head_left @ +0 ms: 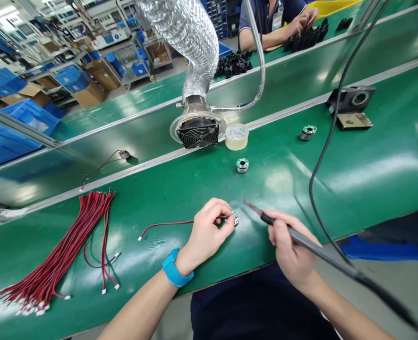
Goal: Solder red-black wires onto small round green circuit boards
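1. On the green surface [180,189], in front of the person, sits the small round part [236,219], at the fingertips of the left hand [209,224]; whether it rests fully on the surface is hard to tell.
2. The left grip is drawn to a narrow pinch, thumb against fingers, on the part and the end of its red lead [169,223]; how much each fingertip bears on is hidden.
3. The part looks rigid, light and fairly smooth-sided, so it could skid or turn; its board-like face seems the fragile side. Its rim is probably the best place to hold.
4. The lead should be thin and limp, trailing left to a white plug. Its joint would likely suffer from tugging, so support it close to the part.
5. The right grip is wrapped pen-fashion around the soldering iron [311,245], its tip near the part but apart from it. The handle looks stiff and light, the cord a mild drag; hold only the handle, since the tip may be hot.
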A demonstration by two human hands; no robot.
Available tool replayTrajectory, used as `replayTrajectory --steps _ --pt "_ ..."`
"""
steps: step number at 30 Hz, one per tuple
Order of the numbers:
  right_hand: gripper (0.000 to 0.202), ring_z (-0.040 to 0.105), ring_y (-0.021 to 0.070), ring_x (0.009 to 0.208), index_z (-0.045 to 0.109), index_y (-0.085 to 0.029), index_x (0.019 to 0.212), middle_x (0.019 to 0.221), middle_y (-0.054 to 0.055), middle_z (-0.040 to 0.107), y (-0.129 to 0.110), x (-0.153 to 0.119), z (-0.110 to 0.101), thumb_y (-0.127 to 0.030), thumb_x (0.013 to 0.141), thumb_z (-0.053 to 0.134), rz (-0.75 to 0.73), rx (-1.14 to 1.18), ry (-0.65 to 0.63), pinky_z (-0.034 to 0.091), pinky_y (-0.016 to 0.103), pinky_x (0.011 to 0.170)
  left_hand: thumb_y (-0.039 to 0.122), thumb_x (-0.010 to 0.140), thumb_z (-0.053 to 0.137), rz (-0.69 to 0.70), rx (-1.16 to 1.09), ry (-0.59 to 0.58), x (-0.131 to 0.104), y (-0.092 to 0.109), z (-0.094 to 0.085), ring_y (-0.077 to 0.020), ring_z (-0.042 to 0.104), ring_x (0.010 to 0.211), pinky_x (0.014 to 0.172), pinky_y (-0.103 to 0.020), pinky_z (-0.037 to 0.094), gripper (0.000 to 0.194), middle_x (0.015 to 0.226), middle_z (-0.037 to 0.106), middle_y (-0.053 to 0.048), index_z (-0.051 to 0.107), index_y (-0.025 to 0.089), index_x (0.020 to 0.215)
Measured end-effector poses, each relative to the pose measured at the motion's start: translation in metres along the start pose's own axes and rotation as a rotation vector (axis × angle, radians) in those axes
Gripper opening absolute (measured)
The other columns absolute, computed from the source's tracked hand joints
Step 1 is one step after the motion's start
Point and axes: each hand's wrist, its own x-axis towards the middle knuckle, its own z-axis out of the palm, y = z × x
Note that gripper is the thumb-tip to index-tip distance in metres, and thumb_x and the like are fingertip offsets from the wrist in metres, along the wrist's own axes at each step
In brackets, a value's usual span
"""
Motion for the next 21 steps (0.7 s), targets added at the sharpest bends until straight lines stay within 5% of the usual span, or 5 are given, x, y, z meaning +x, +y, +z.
replayTrajectory --steps 4,12,21 --pt "0.026 0.055 0.0102 0.047 0.077 -0.023 0.099 0.057 -0.005 0.058 0.0038 -0.0102 -0.0107 -0.025 0.107 0.053 0.030 0.092 0.031 0.046 0.023 0.049 0.009 0.090 0.070 0.006 0.026 0.007 0.0002 -0.0003 0.0009 -0.0111 0.059 0.077 0.061 -0.023 0.042 0.013 0.094 0.068 -0.003 0.065 0.019 0.082" --pt "0.023 0.058 0.0088 0.047 0.077 -0.023 0.102 0.056 -0.007 0.059 -0.0022 -0.0030 -0.0082 -0.021 0.106 0.054 -0.013 0.063 -0.082 0.046 0.022 0.051 0.008 0.088 0.070 0.039 0.063 0.017 0.0001 -0.0014 0.0019 -0.0098 0.059 0.075 0.060 -0.021 0.042 0.014 0.095 0.068 -0.002 0.065 0.019 0.082" --pt "0.025 0.059 0.0100 0.049 0.077 -0.024 0.104 0.059 -0.006 0.061 0.0018 -0.0079 -0.0093 -0.024 0.107 0.052 0.034 0.106 -0.025 0.047 0.024 0.052 0.008 0.089 0.070 0.056 0.084 0.031 0.0004 -0.0021 0.0029 -0.0107 0.060 0.076 0.061 -0.022 0.044 0.014 0.093 0.068 -0.002 0.064 0.019 0.081"
